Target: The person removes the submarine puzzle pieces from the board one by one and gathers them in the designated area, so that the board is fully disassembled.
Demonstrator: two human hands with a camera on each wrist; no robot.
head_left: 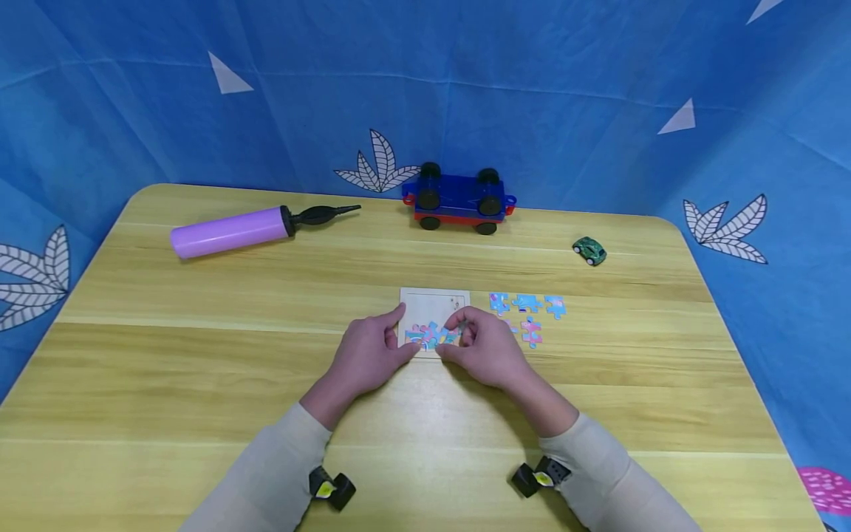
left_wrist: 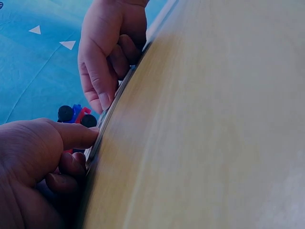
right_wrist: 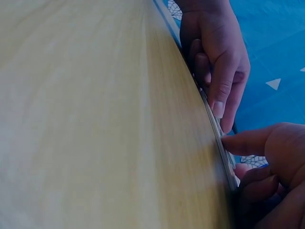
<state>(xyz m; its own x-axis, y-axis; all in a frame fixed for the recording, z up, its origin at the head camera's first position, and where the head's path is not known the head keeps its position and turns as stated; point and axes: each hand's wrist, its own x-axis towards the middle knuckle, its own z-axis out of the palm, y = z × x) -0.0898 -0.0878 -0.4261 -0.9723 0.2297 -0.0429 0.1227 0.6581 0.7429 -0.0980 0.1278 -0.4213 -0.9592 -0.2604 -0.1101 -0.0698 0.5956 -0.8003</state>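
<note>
From where I stand, the jigsaw tray lies flat on the counter, square between the person's two hands, with a small cluster of pieces filling part of its near side and the pale backing showing across the far side. The left hand grips the near left corner, thumb along the near edge and forefinger at the left side, and the right hand pinches a jigsaw piece between curled forefinger and thumb, just right of that cluster. I'd call this the seating of one piece in the near row; whether its tab has locked, I can't tell from here. What it calls for now, to my eye, is a small nudge leftward and a press down while the corner is kept steady, since a shove could lift the neighbours. Past the right hand lie at least five loose pieces, so plenty of the fitting seems left to do
</note>
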